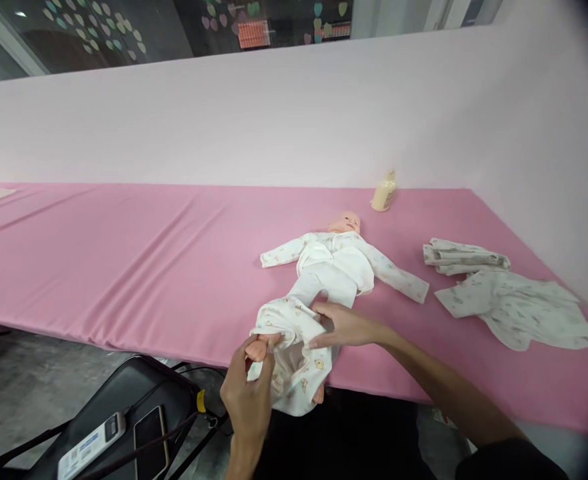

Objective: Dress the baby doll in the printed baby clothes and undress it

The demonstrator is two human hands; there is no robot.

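One doll (321, 272), left hand (251, 385) by table edge (174, 355), wide cloth (74, 257) leftward

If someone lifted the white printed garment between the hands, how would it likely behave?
The white printed garment would probably flop, since it bunches in soft folds. It looks light, being apparently thin cloth. It might catch rather than lift freely, because it surrounds the lower part of the doll, whose foot pokes past its edge.

A white cloth garment with small prints (294, 320) hides much of the lower legs of a pink-headed baby doll (347, 223); the person's left hand (250, 390) partly covers one foot. Lettering on a cream pump bottle (384, 193) is illegible. The bottom edge crops a white rectangular device (90, 448).
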